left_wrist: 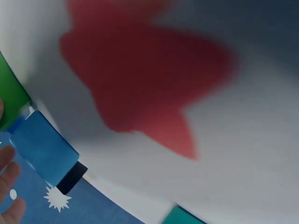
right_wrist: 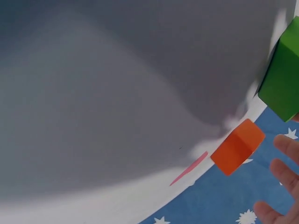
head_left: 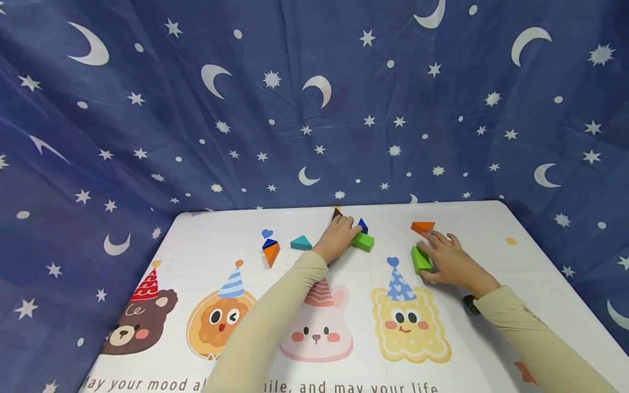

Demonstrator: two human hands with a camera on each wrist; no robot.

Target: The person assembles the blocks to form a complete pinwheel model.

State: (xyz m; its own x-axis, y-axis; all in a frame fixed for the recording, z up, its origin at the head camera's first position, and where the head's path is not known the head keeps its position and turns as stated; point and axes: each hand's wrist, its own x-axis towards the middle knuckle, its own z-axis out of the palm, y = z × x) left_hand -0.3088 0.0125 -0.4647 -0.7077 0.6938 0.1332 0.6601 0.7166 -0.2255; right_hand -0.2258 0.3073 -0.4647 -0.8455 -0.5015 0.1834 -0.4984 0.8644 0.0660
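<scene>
In the head view my left hand (head_left: pixel 337 238) pinches a green block (head_left: pixel 363 242) by its left end. One fingertip lies on this green block (left_wrist: pixel 10 95) in the left wrist view, while the other fingers (left_wrist: pixel 10 175) spread away from it. A blue block (head_left: pixel 363 225) stands just behind. My right hand (head_left: pixel 449 263) holds a second green block (head_left: pixel 421 260) between thumb and index finger, its other fingers spread. That block (right_wrist: pixel 284 72) is cut off at the right wrist view's edge. Beyond it lies an orange block (head_left: pixel 422 226), apart from the fingers.
A teal block (head_left: pixel 301 243) lies left of my left hand. Farther left, a small blue block (head_left: pixel 270 243) touches an orange block (head_left: pixel 271 254). A dark triangular piece (head_left: pixel 336 212) shows behind my left fingers. A blue star-and-moon curtain (head_left: pixel 314 136) hangs behind the white printed tablecloth (head_left: pixel 383 215).
</scene>
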